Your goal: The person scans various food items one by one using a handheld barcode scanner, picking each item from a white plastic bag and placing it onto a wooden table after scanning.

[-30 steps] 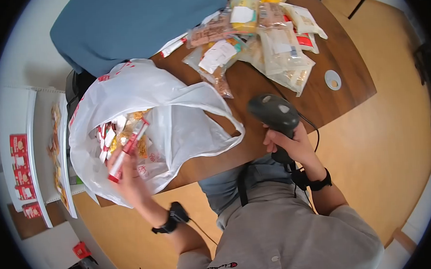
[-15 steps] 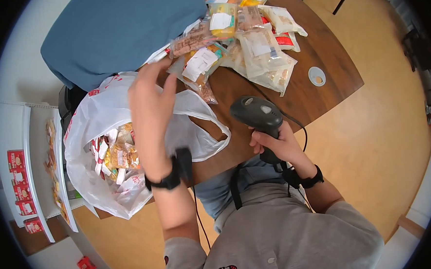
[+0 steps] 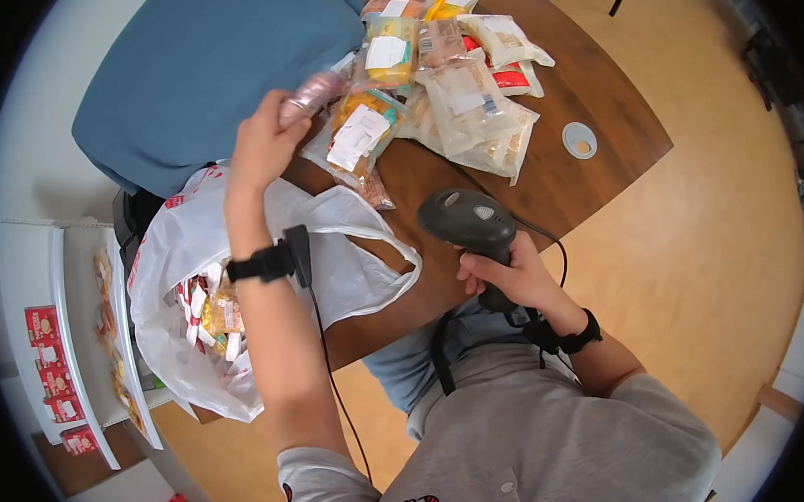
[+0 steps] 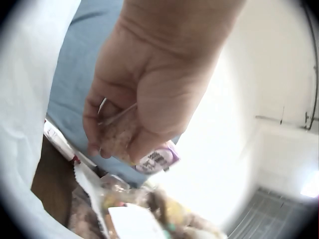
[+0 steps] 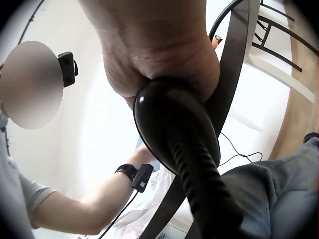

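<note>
My left hand (image 3: 265, 145) grips a clear, pinkish packet (image 3: 312, 97) at the back of the table, beside the pile of packaged food. In the left wrist view, thumb and fingers are curled round this packet (image 4: 118, 139), whose purple-edged label faces outward. A packet with a white label (image 3: 358, 137) lies just below that hand. My right hand (image 3: 523, 276) holds a black handheld barcode scanner (image 3: 464, 220) by its handle, over the table's front edge. Under my left forearm stands a white plastic bag (image 3: 165, 336), its mouth showing several small packets (image 3: 219, 311).
Several clear food packets (image 3: 462, 102) are heaped at the back of the brown table (image 3: 583, 69). A blue cloth-covered thing (image 3: 220, 79) stands behind the bag. A small round dish (image 3: 580, 140) sits at the right. The scanner's cable (image 3: 561, 256) curves down. Shelves with red boxes (image 3: 51, 356) stand left.
My left hand has let go of a red-and-white stick-shaped packet in the bag, moved to the back of the table and taken hold of the pinkish packet. My right hand still holds the scanner.
</note>
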The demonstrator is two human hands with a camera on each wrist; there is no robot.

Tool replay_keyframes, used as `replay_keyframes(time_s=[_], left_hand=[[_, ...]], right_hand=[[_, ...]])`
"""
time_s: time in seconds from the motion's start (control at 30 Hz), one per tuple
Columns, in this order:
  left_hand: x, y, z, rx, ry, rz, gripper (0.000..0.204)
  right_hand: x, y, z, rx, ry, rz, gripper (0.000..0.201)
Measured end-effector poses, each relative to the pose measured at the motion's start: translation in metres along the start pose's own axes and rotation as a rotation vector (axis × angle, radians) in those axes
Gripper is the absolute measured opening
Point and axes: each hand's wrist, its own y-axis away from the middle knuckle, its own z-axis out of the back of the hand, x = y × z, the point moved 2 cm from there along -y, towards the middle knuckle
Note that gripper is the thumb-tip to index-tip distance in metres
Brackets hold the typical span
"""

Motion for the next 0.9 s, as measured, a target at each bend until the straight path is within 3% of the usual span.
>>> replay_keyframes(time_s=[0.03, 0.07, 0.13, 0.23, 0.4, 0.53, 0.57, 0.6, 0.63, 0.67, 0.77, 0.9], left_hand=[[-0.001, 0.013, 0.010, 0.005, 0.186, 0.201, 0.032], [-0.006, 0.028, 0.017, 0.006, 0.178, 0.206, 0.032], [-0.019, 0.062, 0.020, -0.004, 0.700, 0.231, 0.029], [-0.037, 0.106, 0.007, 0.015, 0.768, 0.306, 0.030], [-0.037, 0.135, -0.033, 0.019, 0.728, 0.307, 0.031], [-0.054, 0.140, -0.054, -0.034, 0.545, 0.223, 0.029], [-0.054, 0.142, -0.058, -0.084, 0.500, 0.127, 0.029], [-0.054, 0.147, -0.058, -0.136, 0.443, 0.038, 0.029], [-0.067, 0.150, -0.049, -0.127, 0.378, 0.078, 0.031], [-0.069, 0.156, -0.045, -0.146, 0.362, 0.100, 0.031], [-0.065, 0.172, -0.038, -0.086, 0.456, 0.215, 0.032], [-0.026, 0.220, -0.009, -0.201, 0.614, 0.337, 0.034]], right_hand=[[0.000, 0.000, 0.000, -0.002, -0.003, 0.000, 0.018], [-0.001, 0.000, -0.001, 0.003, -0.011, -0.002, 0.018], [-0.002, -0.001, -0.001, -0.003, -0.020, 0.001, 0.017], [-0.001, 0.002, -0.001, -0.001, -0.022, 0.009, 0.016], [0.009, 0.010, -0.004, 0.018, 0.071, 0.080, 0.013], [0.028, 0.016, -0.014, 0.063, 0.319, 0.201, 0.014], [0.026, 0.015, -0.016, 0.084, 0.317, 0.203, 0.014], [0.023, 0.014, -0.017, 0.028, 0.344, 0.269, 0.014], [0.020, 0.014, -0.018, -0.027, 0.368, 0.333, 0.014], [0.017, 0.014, -0.019, 0.005, 0.357, 0.333, 0.014], [0.009, 0.014, -0.013, -0.014, 0.246, 0.099, 0.010], [0.006, 0.008, -0.008, -0.039, 0.144, 0.073, 0.009]])
